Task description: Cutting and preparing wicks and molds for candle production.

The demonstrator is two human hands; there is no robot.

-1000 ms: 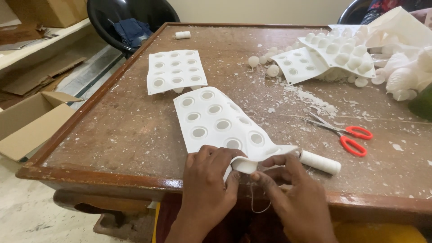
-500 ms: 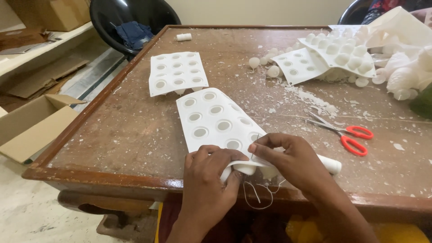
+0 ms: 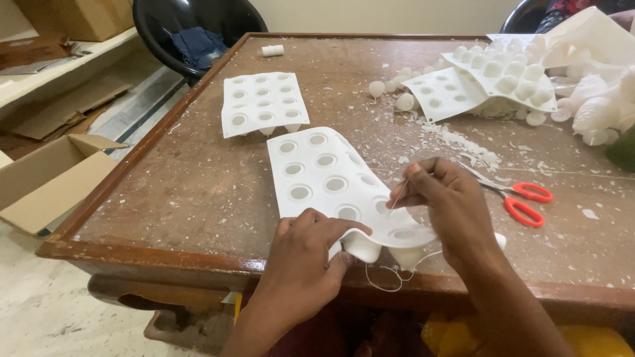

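Mould [image 3: 331, 178] is lying at the table's [image 3: 198, 192] 6 o'clock edge, soft and bendy, light; you are best gripping its lifted rim, not the thin cups. Your left hand [image 3: 304, 254] is curling shut on that near edge, pinching one cup. Your right hand [image 3: 450, 205], at 3 o'clock of it, is pinching a thread [image 3: 397, 198], fingers closed. Scissors [image 3: 516, 198] are lying further right.
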